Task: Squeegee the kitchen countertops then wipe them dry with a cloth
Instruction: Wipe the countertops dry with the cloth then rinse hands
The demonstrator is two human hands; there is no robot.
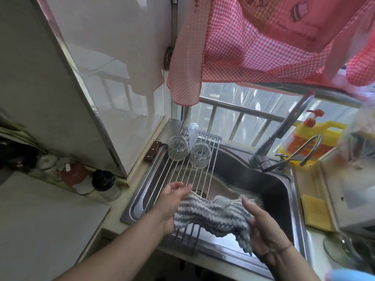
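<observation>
A grey-and-white striped cloth (213, 216) is stretched between my two hands, above the near edge of the steel sink (269, 185). My left hand (172, 201) grips the cloth's left end with its fingers laid over the top. The right end lies in my right hand (263, 226), and a corner hangs down below that palm. A pale grey countertop (50, 220) spreads out at the lower left. No squeegee is in view.
A roll-up wire rack (194, 175) covers the sink's left half and carries two glass jars (177, 147) (199, 155). Behind the sink stand a faucet (269, 147) and a yellow soap bottle (312, 138). A yellow sponge (316, 211) lies to the right, spice jars (105, 183) to the left.
</observation>
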